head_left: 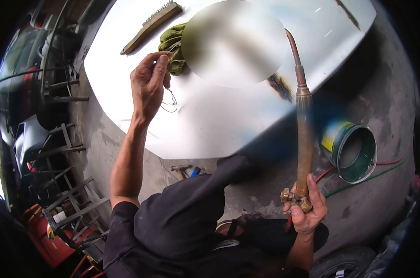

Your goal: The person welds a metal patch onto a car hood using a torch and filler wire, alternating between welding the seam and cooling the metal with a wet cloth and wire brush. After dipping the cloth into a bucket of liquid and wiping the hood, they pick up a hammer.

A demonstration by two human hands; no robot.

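My right hand (310,208) grips a brass gas torch (304,125) by its valve end. The torch stands nearly upright in view, its bent copper tip beside a blurred patch. Fingers pinched, my left hand (150,81) holds a thin wire (176,104), whose loose loop hangs below the fingers. Just beyond the left fingertips lies a crumpled olive-green cloth or glove (176,67), partly covered by the blur. Both hands are over or near a large white panel (196,134), which has a scorched brown mark (280,85) near the torch. The blur hides the panel's middle.
A wooden-handled wire brush (150,28) lies on the panel. On the concrete floor are a green bucket (356,150) on its side, red and green hoses (372,176), and a hammer (180,169). Metal frames (71,148) stand left; a tire (344,264) lies lower right.
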